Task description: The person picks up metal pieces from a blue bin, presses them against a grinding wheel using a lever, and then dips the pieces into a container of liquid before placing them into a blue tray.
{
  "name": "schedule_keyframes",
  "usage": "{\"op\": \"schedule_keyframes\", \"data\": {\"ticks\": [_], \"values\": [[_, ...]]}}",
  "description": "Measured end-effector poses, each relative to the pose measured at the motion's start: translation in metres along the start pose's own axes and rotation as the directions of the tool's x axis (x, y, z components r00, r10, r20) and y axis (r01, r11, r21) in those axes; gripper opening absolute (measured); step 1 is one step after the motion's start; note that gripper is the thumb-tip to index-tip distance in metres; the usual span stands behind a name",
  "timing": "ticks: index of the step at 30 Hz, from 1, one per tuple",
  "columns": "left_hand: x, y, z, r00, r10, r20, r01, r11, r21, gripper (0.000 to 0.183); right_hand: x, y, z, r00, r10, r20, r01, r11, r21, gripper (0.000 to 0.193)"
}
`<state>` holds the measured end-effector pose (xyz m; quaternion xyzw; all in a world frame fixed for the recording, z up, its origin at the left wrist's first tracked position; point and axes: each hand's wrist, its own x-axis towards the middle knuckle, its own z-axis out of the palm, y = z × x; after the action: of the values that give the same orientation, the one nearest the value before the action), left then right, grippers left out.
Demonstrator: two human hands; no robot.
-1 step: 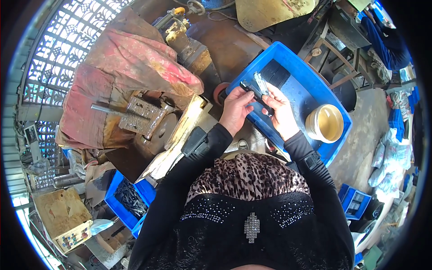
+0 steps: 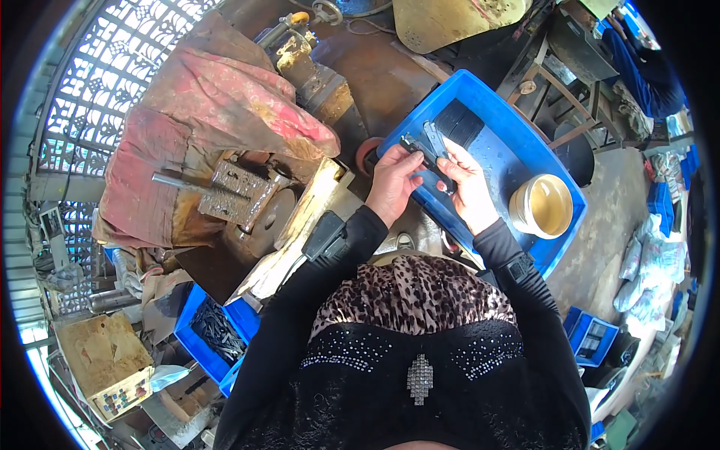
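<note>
Over a large blue tray (image 2: 525,154), both my hands grip one dark metal tool with two handles (image 2: 426,142). My left hand (image 2: 391,187) holds its left side and my right hand (image 2: 466,187) holds its right side. A row of dark flat pieces (image 2: 459,121) lies in the tray just beyond the tool. A round cream-coloured tub (image 2: 546,205) stands in the tray to the right of my right hand.
A rusty vise and machine (image 2: 247,195) under a pink cloth (image 2: 202,112) stand to my left. A small blue bin of dark parts (image 2: 214,330) sits low left. Another person in blue (image 2: 637,60) is at the far right, behind wooden stools (image 2: 577,97).
</note>
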<state>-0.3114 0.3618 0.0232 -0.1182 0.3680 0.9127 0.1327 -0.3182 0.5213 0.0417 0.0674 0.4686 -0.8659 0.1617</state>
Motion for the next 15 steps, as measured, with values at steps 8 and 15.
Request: {"op": "schedule_keyframes", "data": {"ticks": [8, 15], "values": [[-0.001, 0.003, 0.001, 1.000, 0.000, -0.013, 0.000, 1.000, 0.005, 0.006, 0.011, 0.016, -0.016, 0.997, -0.039, -0.070, 0.034, 0.998, -0.060, 0.019], [-0.005, 0.007, 0.002, 1.000, 0.017, -0.004, -0.017, 1.000, 0.020, 0.004, 0.007, 0.013, -0.007, 0.995, -0.060, -0.081, 0.051, 0.994, -0.101, 0.013]]}}
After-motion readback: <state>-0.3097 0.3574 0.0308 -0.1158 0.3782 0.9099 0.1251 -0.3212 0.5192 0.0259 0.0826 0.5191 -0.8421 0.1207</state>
